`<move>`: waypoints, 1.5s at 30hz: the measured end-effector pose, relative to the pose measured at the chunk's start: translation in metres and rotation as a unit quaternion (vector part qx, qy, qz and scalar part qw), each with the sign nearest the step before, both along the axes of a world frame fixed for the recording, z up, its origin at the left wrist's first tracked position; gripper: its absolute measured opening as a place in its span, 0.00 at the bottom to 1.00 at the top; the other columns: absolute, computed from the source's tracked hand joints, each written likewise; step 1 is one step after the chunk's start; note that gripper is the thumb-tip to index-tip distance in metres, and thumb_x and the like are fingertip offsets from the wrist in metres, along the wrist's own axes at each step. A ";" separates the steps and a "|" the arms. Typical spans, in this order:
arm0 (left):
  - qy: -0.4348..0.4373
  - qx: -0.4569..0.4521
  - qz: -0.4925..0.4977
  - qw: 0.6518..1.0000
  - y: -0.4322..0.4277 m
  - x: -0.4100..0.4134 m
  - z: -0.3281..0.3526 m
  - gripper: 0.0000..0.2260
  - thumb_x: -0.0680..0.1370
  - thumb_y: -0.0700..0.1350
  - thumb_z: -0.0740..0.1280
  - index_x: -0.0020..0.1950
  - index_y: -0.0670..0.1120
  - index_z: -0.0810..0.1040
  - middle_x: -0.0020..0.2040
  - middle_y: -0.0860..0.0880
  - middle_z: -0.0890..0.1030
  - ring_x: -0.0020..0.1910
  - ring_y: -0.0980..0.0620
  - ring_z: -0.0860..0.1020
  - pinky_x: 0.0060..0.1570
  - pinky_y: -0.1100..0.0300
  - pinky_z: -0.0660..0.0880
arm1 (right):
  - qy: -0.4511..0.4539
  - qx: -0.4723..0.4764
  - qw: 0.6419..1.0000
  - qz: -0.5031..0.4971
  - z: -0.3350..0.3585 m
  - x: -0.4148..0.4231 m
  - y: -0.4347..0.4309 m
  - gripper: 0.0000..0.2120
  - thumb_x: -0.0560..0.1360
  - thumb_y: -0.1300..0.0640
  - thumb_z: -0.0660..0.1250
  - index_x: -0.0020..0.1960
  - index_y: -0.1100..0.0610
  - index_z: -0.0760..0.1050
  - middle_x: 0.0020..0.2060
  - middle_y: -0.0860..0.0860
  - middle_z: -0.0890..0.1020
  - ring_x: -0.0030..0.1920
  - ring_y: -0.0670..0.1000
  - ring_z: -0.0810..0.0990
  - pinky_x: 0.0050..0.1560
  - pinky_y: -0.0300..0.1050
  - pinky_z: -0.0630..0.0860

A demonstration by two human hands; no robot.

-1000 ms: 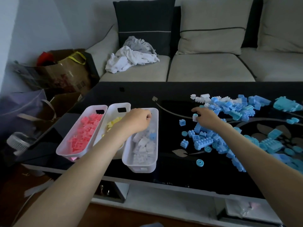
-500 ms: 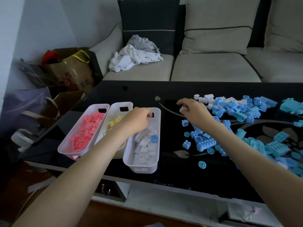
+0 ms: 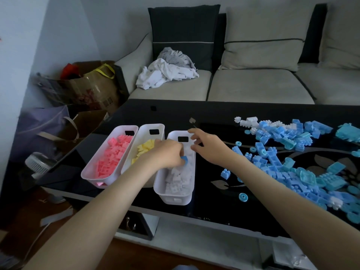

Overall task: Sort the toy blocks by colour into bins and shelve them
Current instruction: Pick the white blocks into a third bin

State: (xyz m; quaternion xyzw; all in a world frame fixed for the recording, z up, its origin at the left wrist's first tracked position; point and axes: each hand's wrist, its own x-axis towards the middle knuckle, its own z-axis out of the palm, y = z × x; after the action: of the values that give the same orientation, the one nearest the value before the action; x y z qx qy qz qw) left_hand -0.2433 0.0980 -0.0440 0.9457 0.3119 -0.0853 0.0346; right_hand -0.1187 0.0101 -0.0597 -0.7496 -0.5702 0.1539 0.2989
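Three white bins stand side by side on the black glass table: one with pink blocks, one with yellow blocks, one with white blocks. My left hand reaches into the white-block bin, its fingertips closed on a single blue block lying among the white ones. My right hand hovers over that bin's far right corner, fingers spread, with nothing visible in it. A large pile of blue blocks covers the table's right side, with a few white blocks at its back edge.
A beige sofa with cushions and crumpled clothes runs behind the table. Paper bags and a small fan crowd the floor at left. Loose blue round pieces lie near the table's front edge.
My right hand moved left from the blue pile to the white-block bin and spread its fingers. My left hand dropped from the bin's rim onto the blue block inside.
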 end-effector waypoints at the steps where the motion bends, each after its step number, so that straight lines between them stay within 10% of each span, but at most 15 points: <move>1: -0.008 0.008 0.007 1.000 0.001 -0.003 0.005 0.11 0.77 0.51 0.62 0.54 0.47 0.78 0.47 0.50 0.80 0.47 0.50 0.76 0.47 0.56 0.66 | 0.010 0.002 1.000 -0.007 -0.001 0.002 -0.001 0.22 0.79 0.58 0.61 0.72 0.53 0.62 0.62 0.52 0.74 0.60 0.50 0.75 0.60 0.42 0.71; 13: -0.055 0.006 -0.039 0.998 -0.029 0.080 0.027 0.12 0.78 0.51 0.64 0.57 0.46 0.77 0.52 0.48 0.79 0.54 0.46 0.74 0.53 0.51 0.62 | -0.009 -0.030 0.996 -0.081 0.007 0.061 -0.042 0.16 0.78 0.60 0.60 0.66 0.56 0.71 0.56 0.53 0.77 0.54 0.51 0.77 0.51 0.38 0.72; 18: -0.012 -0.055 -0.043 0.997 -0.041 0.124 0.015 0.13 0.77 0.51 0.66 0.54 0.43 0.77 0.49 0.46 0.79 0.46 0.47 0.78 0.40 0.58 0.72 | -0.040 -0.116 0.989 -0.087 0.005 0.110 -0.075 0.21 0.79 0.53 0.61 0.70 0.53 0.65 0.61 0.53 0.75 0.58 0.52 0.75 0.56 0.41 0.70; 35: -0.120 -0.110 0.040 0.986 0.003 0.293 -0.041 0.29 0.79 0.33 0.56 0.76 0.54 0.58 0.75 0.43 0.56 0.68 0.41 0.66 0.63 0.46 0.71 | -0.055 -0.124 0.957 -0.256 -0.039 0.300 -0.061 0.22 0.81 0.49 0.51 0.75 0.47 0.57 0.74 0.51 0.62 0.70 0.57 0.65 0.68 0.53 0.62; 40: -0.128 -0.149 0.034 0.980 0.018 0.326 -0.060 0.21 0.83 0.52 0.51 0.77 0.61 0.53 0.78 0.44 0.47 0.75 0.39 0.55 0.71 0.42 0.58 | -0.101 -0.213 0.943 -0.234 -0.055 0.318 -0.035 0.25 0.79 0.42 0.46 0.75 0.40 0.50 0.75 0.48 0.59 0.74 0.58 0.59 0.71 0.60 0.49; 45: -0.108 -0.157 -0.043 0.981 0.028 0.336 -0.078 0.20 0.83 0.56 0.47 0.75 0.62 0.58 0.77 0.48 0.57 0.75 0.42 0.57 0.73 0.41 0.54 | -0.166 -0.217 0.947 -0.168 -0.063 0.316 -0.031 0.24 0.80 0.46 0.45 0.75 0.39 0.49 0.75 0.46 0.59 0.73 0.56 0.58 0.70 0.59 0.50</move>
State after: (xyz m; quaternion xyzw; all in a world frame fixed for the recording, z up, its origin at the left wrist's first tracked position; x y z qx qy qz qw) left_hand 0.0927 0.1264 -0.1219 0.9447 0.2477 -0.0324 0.2124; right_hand 0.1976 -0.0207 -0.1224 -0.8963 -0.4302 0.0947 0.0510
